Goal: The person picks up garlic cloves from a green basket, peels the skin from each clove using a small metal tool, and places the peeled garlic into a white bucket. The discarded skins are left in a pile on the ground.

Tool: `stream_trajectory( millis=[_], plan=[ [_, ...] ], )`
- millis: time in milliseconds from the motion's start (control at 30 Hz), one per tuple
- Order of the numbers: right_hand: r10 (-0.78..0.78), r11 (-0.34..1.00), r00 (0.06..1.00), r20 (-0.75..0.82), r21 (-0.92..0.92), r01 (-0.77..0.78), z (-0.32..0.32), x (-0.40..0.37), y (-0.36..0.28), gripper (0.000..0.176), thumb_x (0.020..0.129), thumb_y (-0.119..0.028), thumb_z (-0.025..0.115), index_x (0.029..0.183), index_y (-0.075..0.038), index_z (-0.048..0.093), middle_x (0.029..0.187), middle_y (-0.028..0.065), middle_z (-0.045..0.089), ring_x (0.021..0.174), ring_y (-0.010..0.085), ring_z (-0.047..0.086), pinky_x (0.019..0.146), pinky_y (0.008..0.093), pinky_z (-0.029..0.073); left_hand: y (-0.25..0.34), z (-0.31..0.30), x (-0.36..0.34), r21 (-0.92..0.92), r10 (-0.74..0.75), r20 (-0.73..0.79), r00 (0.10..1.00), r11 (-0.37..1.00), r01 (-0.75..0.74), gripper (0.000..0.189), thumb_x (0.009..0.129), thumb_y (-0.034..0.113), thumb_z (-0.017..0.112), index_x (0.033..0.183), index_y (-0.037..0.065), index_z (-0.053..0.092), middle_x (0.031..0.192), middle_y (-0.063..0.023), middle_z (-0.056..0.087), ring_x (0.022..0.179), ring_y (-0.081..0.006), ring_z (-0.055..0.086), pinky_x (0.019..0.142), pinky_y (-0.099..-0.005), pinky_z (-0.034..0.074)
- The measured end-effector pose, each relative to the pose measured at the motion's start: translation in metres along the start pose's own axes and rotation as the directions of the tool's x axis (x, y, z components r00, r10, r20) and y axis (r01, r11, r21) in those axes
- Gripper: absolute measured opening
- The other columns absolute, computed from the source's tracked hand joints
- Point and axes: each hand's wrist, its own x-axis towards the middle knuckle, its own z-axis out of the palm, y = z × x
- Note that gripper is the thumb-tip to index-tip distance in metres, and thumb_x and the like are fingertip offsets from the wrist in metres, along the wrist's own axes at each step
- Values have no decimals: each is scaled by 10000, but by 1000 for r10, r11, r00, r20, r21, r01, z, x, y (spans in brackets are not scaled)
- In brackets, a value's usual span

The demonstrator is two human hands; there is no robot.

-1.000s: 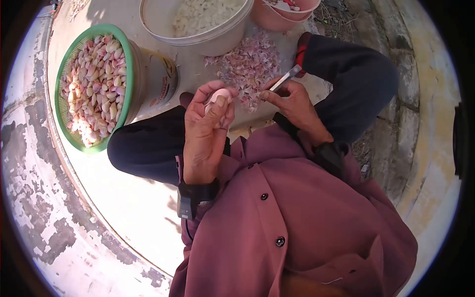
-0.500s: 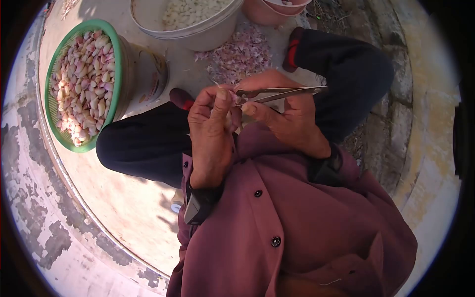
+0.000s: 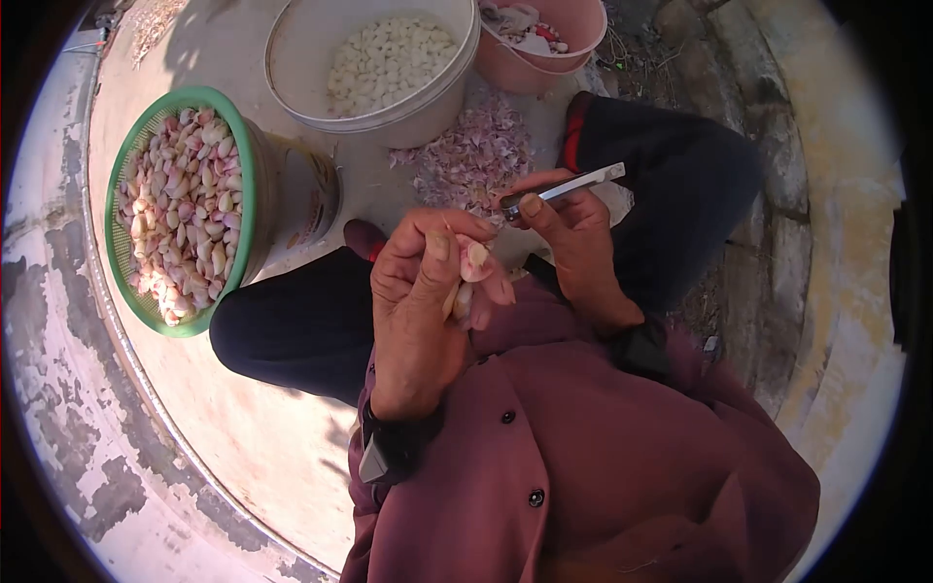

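Garlic cloves (image 3: 474,260) with pink skin, one showing a pale cut end, are pinched between the thumb and fingers of my left hand (image 3: 420,316). Another pale clove rests lower against the same fingers. My right hand (image 3: 587,260) is closed around a metal nail clipper (image 3: 573,187), its thumb on the side and its lever end pointing up to the right. The clipper's jaw end sits a short way up and right of the cloves, apart from them. Both hands are above my lap.
A green-rimmed basket (image 3: 250,209) of unpeeled cloves stands at the left on a bucket. Ahead is a white tub (image 3: 408,124) with peeled cloves, beside a pink bucket (image 3: 520,70). Garlic skins (image 3: 476,146) litter the ground between my feet.
My right hand has drawn the clipper up and away from the cloves, and its levers now lie closer together. The cut clove end has come into sight in my left hand.
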Motion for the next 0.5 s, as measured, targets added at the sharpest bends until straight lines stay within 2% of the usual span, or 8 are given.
stream_trajectory(
  millis=[67,133,200,267,300,333,400,500],
  plan=[
    [-3,1000,998,57,19,1,-4,1,7,196,915,-159,652,1057,-30,607,973,59,681,881,100,612,811,251,481,17,18,1,-54,32,174,984,998,-23,326,989,281,519,1035,-36,580,760,-85,628,606,-113,590,509,-179,404],
    [24,1000,995,92,-6,-24,-2,0,9,192,911,-138,654,1062,-29,607,971,54,673,892,97,604,815,257,478,32,31,0,12,89,341,936,995,-99,308,952,257,589,980,-50,597,772,-101,628,623,-159,618,554,-206,461],
    [34,999,992,120,-23,-32,0,1,14,190,910,-122,654,1067,-27,606,973,51,664,891,96,597,812,260,475,46,53,8,-144,230,576,785,973,-180,273,903,194,659,927,-75,620,755,-122,634,632,-211,639,547,-259,503],
    [33,999,993,110,-11,-32,5,3,20,196,904,-100,657,1075,-21,603,972,44,660,862,88,585,792,250,471,57,58,23,-139,245,624,742,969,-203,271,903,192,658,926,-75,620,754,-124,633,631,-213,639,544,-260,502],
    [7,1000,994,108,-7,-6,6,4,21,196,904,-100,657,1075,-21,603,972,44,660,862,88,585,792,250,471,51,58,5,-139,253,637,728,967,-215,270,903,190,658,925,-76,620,752,-126,632,631,-214,639,540,-261,502],
    [46,999,993,112,-23,-44,5,4,21,196,904,-95,656,1076,-18,601,974,46,659,860,87,583,789,247,471,50,64,8,-138,260,645,719,965,-225,268,903,188,658,924,-77,620,750,-128,632,630,-216,639,537,-263,501],
    [109,994,987,120,-16,-108,7,5,18,195,907,-89,651,1075,-7,598,973,48,656,857,85,580,786,245,471,50,69,8,-134,268,649,712,962,-239,264,903,183,657,922,-78,620,747,-132,630,629,-219,639,530,-266,500],
    [122,993,983,135,-23,-120,7,5,20,183,912,-88,642,1070,-7,600,971,42,651,861,82,578,793,241,468,51,70,5,-134,271,641,718,961,-242,259,903,176,656,919,-80,621,741,-139,629,627,-223,638,519,-270,498]
  ],
)
